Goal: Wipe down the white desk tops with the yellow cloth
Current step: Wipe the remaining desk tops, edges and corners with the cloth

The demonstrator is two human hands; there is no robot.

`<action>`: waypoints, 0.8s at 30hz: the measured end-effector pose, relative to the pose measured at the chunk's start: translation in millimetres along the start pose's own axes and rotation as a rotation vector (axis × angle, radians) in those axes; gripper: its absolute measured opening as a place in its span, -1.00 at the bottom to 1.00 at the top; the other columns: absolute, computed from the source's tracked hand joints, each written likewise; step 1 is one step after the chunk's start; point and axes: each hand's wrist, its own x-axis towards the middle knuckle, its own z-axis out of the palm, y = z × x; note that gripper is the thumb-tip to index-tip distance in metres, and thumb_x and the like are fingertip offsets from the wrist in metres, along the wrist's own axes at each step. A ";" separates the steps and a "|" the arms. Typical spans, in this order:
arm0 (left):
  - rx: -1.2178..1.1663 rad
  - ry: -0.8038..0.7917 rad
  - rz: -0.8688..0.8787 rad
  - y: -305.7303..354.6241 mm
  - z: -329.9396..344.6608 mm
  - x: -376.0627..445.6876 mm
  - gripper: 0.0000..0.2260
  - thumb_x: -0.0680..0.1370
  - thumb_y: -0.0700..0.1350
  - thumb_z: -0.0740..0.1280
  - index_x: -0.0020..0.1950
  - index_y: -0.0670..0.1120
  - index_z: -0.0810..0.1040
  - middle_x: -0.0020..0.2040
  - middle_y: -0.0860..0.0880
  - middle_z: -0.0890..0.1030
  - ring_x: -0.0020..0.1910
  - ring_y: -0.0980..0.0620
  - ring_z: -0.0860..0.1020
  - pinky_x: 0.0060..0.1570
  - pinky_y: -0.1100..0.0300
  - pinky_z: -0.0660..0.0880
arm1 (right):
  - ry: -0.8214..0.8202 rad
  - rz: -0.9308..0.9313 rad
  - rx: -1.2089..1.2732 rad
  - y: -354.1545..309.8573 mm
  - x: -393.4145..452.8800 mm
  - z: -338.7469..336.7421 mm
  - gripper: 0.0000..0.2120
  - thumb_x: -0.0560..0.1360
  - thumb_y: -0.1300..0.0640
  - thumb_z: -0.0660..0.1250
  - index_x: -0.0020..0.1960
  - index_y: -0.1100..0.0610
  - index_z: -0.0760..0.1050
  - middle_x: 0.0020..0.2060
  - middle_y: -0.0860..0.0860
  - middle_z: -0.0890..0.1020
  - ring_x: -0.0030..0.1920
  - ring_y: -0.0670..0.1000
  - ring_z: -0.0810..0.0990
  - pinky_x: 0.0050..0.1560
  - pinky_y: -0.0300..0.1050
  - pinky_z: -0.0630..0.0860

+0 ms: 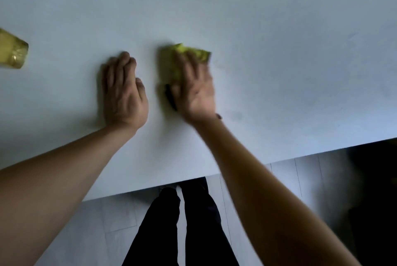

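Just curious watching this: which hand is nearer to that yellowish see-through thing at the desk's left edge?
The left. The left hand rests flat on the white desk, apart from the yellowish translucent object. The right hand is farther away, pressing the yellow cloth.

We have open white desk top (290,55) to the right of our right hand (194,91) and beyond both hands to the far edge. Leftward, our left hand (123,91) lies flat just beside it, and a yellowish clear bottle (12,51) sits at the far left edge.
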 end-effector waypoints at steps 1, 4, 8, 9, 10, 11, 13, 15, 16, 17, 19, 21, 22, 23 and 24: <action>-0.012 0.001 0.002 -2.0 0.6 -1.1 -0.58 0.66 -0.20 0.12 0.51 -0.26 0.42 0.57 -0.22 0.39 0.56 -0.30 0.31 0.63 -0.12 0.07 | -0.050 -0.032 0.017 -22.4 -9.2 11.5 -0.38 0.54 -0.07 0.28 0.53 0.18 0.35 0.45 0.23 0.42 0.49 0.27 0.33 0.53 0.18 0.18; -0.030 -0.001 0.026 -5.6 1.2 -0.8 -0.55 0.64 -0.19 0.11 0.52 -0.26 0.41 0.57 -0.23 0.38 0.57 -0.30 0.31 0.63 -0.10 0.05 | -0.088 -0.133 0.004 -31.9 -17.8 18.8 -0.42 0.58 -0.08 0.28 0.54 0.11 0.34 0.46 0.17 0.42 0.49 0.19 0.35 0.50 0.15 0.22; -0.025 -0.018 0.020 -5.9 1.1 -2.3 -0.55 0.66 -0.18 0.05 0.53 -0.23 0.41 0.59 -0.19 0.37 0.59 -0.27 0.28 0.63 -0.12 0.06 | -0.049 0.009 -0.024 24.1 -31.6 -15.2 -0.37 0.54 -0.10 0.23 0.54 0.15 0.33 0.47 0.21 0.40 0.47 0.25 0.35 0.48 0.13 0.29; -0.024 -0.027 0.018 -6.3 0.7 -2.4 -0.55 0.66 -0.18 0.05 0.53 -0.23 0.40 0.60 -0.18 0.36 0.60 -0.26 0.27 0.63 -0.10 0.04 | -0.020 0.071 -0.029 42.1 -36.5 -28.9 -0.37 0.53 -0.07 0.22 0.54 0.16 0.32 0.47 0.22 0.39 0.47 0.26 0.34 0.47 0.13 0.31; -0.025 -0.037 0.015 -6.9 0.6 -2.8 -0.54 0.66 -0.18 0.04 0.54 -0.22 0.39 0.61 -0.17 0.35 0.61 -0.25 0.25 0.64 -0.08 0.01 | 0.014 0.137 -0.037 60.7 -42.4 -44.7 -0.36 0.51 -0.03 0.21 0.54 0.17 0.32 0.47 0.22 0.38 0.47 0.25 0.34 0.46 0.13 0.32; -0.026 -0.044 0.014 -7.1 0.8 -3.1 -0.54 0.66 -0.18 0.04 0.54 -0.22 0.38 0.61 -0.17 0.34 0.61 -0.25 0.24 0.64 -0.06 -0.01 | 0.047 0.207 -0.043 78.2 -48.7 -61.8 -0.35 0.49 -0.01 0.19 0.55 0.16 0.30 0.47 0.22 0.38 0.46 0.24 0.35 0.46 0.12 0.32; -0.025 -0.045 0.014 -6.1 0.7 -2.2 -0.54 0.65 -0.18 0.04 0.54 -0.22 0.37 0.61 -0.16 0.33 0.62 -0.24 0.23 0.64 -0.04 -0.03 | 0.108 0.364 -0.038 103.8 -59.4 -91.5 -0.32 0.45 0.00 0.14 0.57 0.11 0.27 0.48 0.17 0.36 0.45 0.20 0.34 0.46 0.11 0.32; -0.025 -0.047 0.006 -4.9 1.0 -2.0 -0.54 0.65 -0.18 0.03 0.54 -0.21 0.37 0.61 -0.16 0.33 0.62 -0.23 0.22 0.65 -0.06 -0.03 | 0.163 0.486 -0.016 109.2 -66.0 -100.9 -0.31 0.44 0.00 0.12 0.57 0.06 0.25 0.48 0.13 0.34 0.43 0.19 0.34 0.44 0.14 0.33; -0.024 -0.046 0.003 -4.8 1.0 -2.1 -0.53 0.65 -0.18 0.02 0.54 -0.21 0.37 0.61 -0.16 0.33 0.62 -0.24 0.22 0.64 -0.08 -0.02 | 0.187 0.507 -0.015 104.8 -68.0 -97.4 -0.31 0.44 0.01 0.12 0.57 0.08 0.25 0.48 0.15 0.35 0.43 0.20 0.35 0.44 0.16 0.33; -0.021 -0.041 0.002 -4.8 1.2 -2.1 -0.53 0.65 -0.17 0.02 0.54 -0.21 0.37 0.61 -0.16 0.33 0.62 -0.24 0.22 0.64 -0.09 -0.01 | 0.196 0.493 -0.025 96.4 -69.7 -90.2 -0.31 0.44 0.02 0.13 0.56 0.12 0.27 0.46 0.18 0.37 0.42 0.23 0.36 0.42 0.19 0.34; -0.020 -0.038 0.004 -3.7 2.1 -2.6 -0.53 0.66 -0.16 0.00 0.54 -0.21 0.38 0.61 -0.17 0.34 0.61 -0.24 0.23 0.64 -0.10 0.00 | 0.170 0.375 -0.052 67.8 -74.2 -67.8 -0.32 0.44 0.03 0.17 0.54 0.20 0.31 0.43 0.24 0.41 0.41 0.28 0.39 0.40 0.21 0.36; -0.027 -0.032 0.010 -3.7 2.0 -1.7 -0.54 0.67 -0.15 0.00 0.52 -0.21 0.40 0.60 -0.17 0.35 0.60 -0.24 0.25 0.63 -0.09 0.01 | 0.113 0.233 -0.037 22.9 -85.4 -35.5 -0.34 0.45 0.02 0.20 0.52 0.23 0.33 0.42 0.27 0.42 0.41 0.31 0.39 0.40 0.22 0.36; -0.035 -0.027 0.011 -4.4 1.8 -1.2 -0.55 0.67 -0.14 0.01 0.51 -0.20 0.42 0.59 -0.17 0.37 0.60 -0.25 0.27 0.63 -0.08 0.02 | 0.079 0.176 -0.020 -4.5 -92.9 -18.1 -0.34 0.47 0.00 0.21 0.52 0.23 0.34 0.42 0.28 0.42 0.42 0.32 0.38 0.44 0.22 0.32; -0.047 -0.022 0.011 -5.5 1.8 -0.6 -0.55 0.66 -0.13 0.02 0.50 -0.20 0.44 0.58 -0.17 0.38 0.59 -0.25 0.28 0.63 -0.07 0.03 | 0.041 0.131 -0.009 -31.2 -100.1 -1.2 -0.35 0.48 -0.03 0.21 0.52 0.22 0.34 0.43 0.27 0.41 0.45 0.31 0.36 0.48 0.20 0.27; -0.063 -0.019 0.010 -7.7 1.6 0.0 -0.55 0.65 -0.13 0.02 0.48 -0.20 0.46 0.57 -0.17 0.40 0.58 -0.25 0.30 0.62 -0.06 0.05 | 0.007 0.097 -0.005 -55.1 -106.4 13.4 -0.36 0.50 -0.05 0.21 0.53 0.20 0.34 0.44 0.25 0.41 0.48 0.28 0.33 0.52 0.18 0.21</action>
